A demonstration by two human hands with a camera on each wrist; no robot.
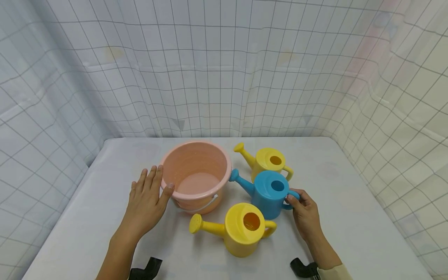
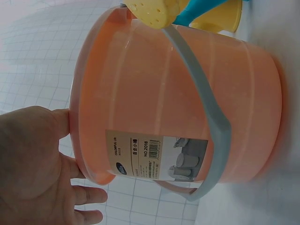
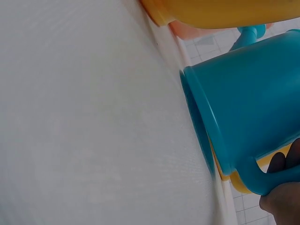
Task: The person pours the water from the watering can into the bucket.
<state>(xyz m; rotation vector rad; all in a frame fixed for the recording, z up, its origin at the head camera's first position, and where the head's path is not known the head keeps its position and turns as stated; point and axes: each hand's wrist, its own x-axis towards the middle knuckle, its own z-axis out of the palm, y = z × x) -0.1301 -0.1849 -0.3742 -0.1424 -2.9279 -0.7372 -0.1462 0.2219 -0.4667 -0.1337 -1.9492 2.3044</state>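
Gridded cloth (image 1: 217, 77) hangs behind the white table (image 1: 339, 186). My left hand (image 1: 144, 206), fingers straight, touches the bucket (image 1: 196, 161); my right hand (image 1: 306, 213) grips the blue can (image 1: 267, 196) by its handle, between the front yellow can (image 1: 241, 233) and rear yellow can (image 1: 266, 156), the latter partly hidden. One wrist view crops my right hand.

- White worktop (image 1: 350, 217), its far corners rounded.
- Behind the worktop, a white back curtain (image 1: 220, 77) with thin dark grid lines and faint yellowish patches.
- Left of the worktop, a bluish-white gridded left curtain (image 1: 35, 116).
- Right of it, a creamier right curtain (image 1: 402, 136), rippled.
- Over the worktop, soft light.
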